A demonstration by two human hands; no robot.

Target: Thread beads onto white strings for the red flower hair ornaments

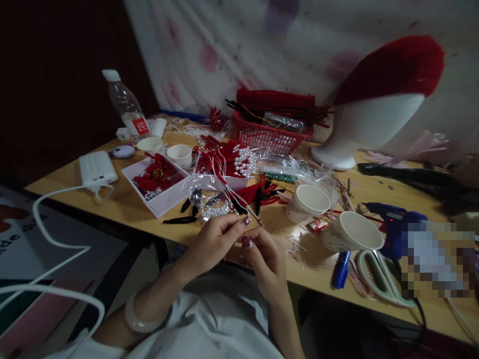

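Near the table's front edge my left hand (219,239) and my right hand (264,254) meet, thumbs and fingers pinched close together. What they pinch is too small to make out. Just beyond the fingertips lie thin white strings (224,182) with small beads at their ends. A clear bag of white beads (216,211) lies right behind my left hand. Farther back are white pearl beads (245,160) on red material. A white box (170,199) holding red pieces stands to the left, and black and red pieces (262,192) lie behind my right hand.
Paper cups (361,231) stand right of my hands, with a blue marker (341,270), scissors (377,279) and a blue glue gun (396,224) beyond. Behind are a red basket (269,137) and a white head form (364,124). A bottle (127,107) and power bank (97,168) are left.
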